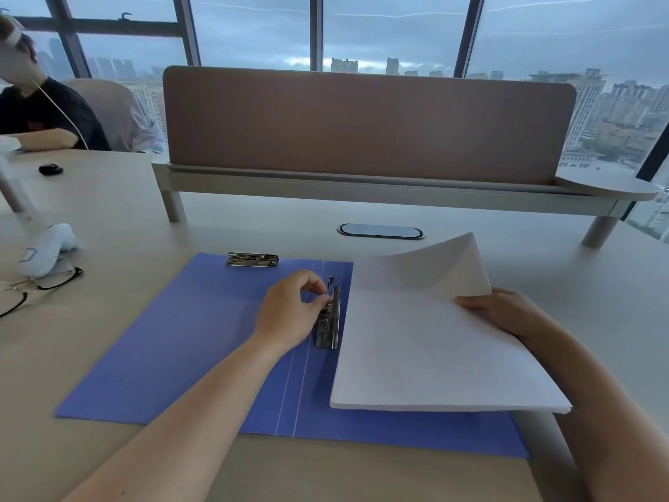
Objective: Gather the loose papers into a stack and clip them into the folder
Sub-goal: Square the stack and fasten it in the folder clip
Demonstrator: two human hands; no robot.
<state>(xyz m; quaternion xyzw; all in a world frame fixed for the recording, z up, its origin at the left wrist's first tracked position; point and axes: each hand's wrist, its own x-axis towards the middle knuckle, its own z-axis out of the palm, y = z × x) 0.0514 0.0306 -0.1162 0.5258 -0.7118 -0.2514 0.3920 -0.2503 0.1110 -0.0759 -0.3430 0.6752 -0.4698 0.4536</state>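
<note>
Left hand on the spine clip, right hand holding the paper stack over the open folder.

The blue folder lies open and flat on the desk. The left hand pinches the raised lever of the metal spine clip between thumb and fingertips. The right hand grips the white paper stack at its right edge, thumb on top; the stack sits over the folder's right half, just beside the clip, its top sheet curling up. A second clip sits at the folder's top edge.

Dim overcast daylight from the windows, soft focus, wide-angle edge bending
</note>
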